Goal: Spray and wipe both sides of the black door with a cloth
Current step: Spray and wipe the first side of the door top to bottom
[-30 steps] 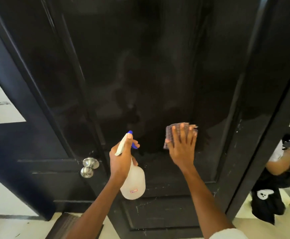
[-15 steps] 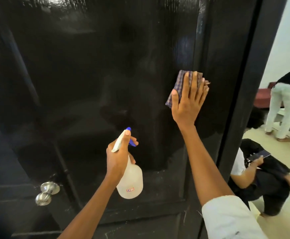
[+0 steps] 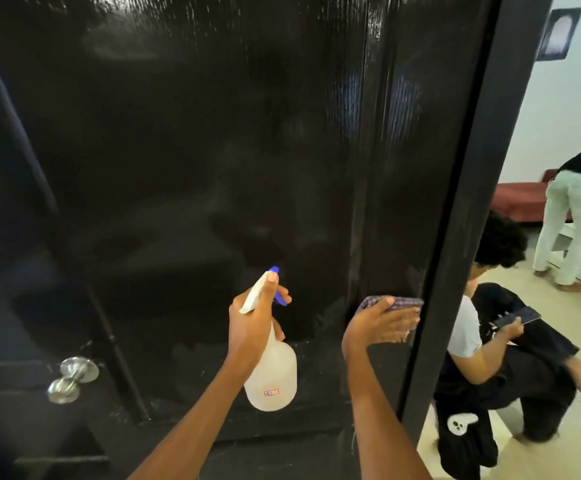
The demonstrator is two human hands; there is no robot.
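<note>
Room: a pale floor (image 3: 566,441) and a white wall (image 3: 559,98) show past the door's right edge; a dark framed picture (image 3: 557,32) hangs high on that wall
People: one person (image 3: 490,344) crouches just beyond the door edge holding a phone (image 3: 517,318); another in pale trousers (image 3: 573,223) bends over farther back, near a red sofa (image 3: 517,202)
Door: the black door (image 3: 213,150) fills most of the view, glossy, with streaky reflections along its top and a raised vertical moulding right of centre
Knob: a silver door knob (image 3: 71,377) sits at lower left
Cloth: a checked cloth (image 3: 400,303) lies against the door's lower right, close to its edge
Right hand (image 3: 379,323): fingers fairly straight and blurred, pressing the cloth to the door
Bottle: a translucent spray bottle (image 3: 271,372), white head, blue nozzle and trigger, small red-and-white label; liquid level cannot be told
Left hand (image 3: 254,323): wrapped around the bottle's neck, nozzle aimed at the door
</note>
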